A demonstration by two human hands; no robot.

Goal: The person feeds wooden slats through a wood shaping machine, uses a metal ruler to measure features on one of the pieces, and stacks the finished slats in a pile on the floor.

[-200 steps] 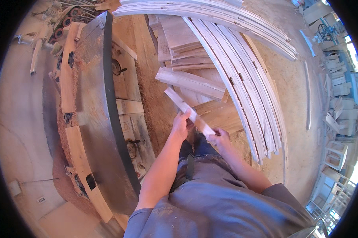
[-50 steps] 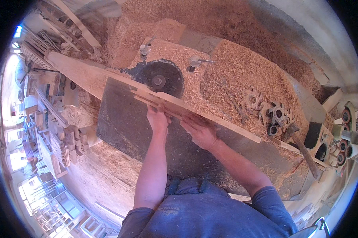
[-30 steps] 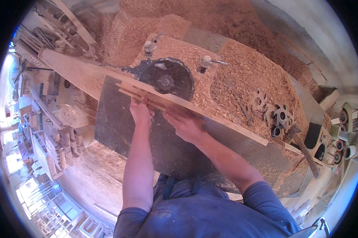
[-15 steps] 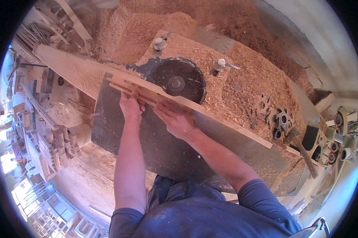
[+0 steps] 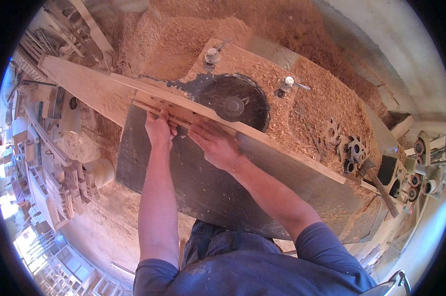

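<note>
My left hand (image 5: 159, 130) is closed on a narrow wooden strip (image 5: 146, 105), with thumb and fingers at its near edge. To its right, my right hand (image 5: 215, 145) presses closed fingers on the same piece, covering its right part. The strip lies along a long pale wooden fence (image 5: 282, 148) on a dark machine table (image 5: 183, 182); several small dark spots show on the wood between them. Just behind the fence is a round dark opening (image 5: 255, 106) with a round metal hub (image 5: 233, 105). Whatever the fingertips touch underneath is hidden.
Wood shavings (image 5: 307, 113) cover the machine behind the fence, around two clamp knobs (image 5: 213, 55) (image 5: 287, 83). Metal cutter heads (image 5: 353, 148) and a wooden-handled hammer (image 5: 382, 191) lie at the right. Stacked wood pieces (image 5: 77, 182) stand on the left.
Both hands have shifted slightly left relative to the round opening, still on the wooden strip. The whole view has moved a little, so the machine appears farther right.
</note>
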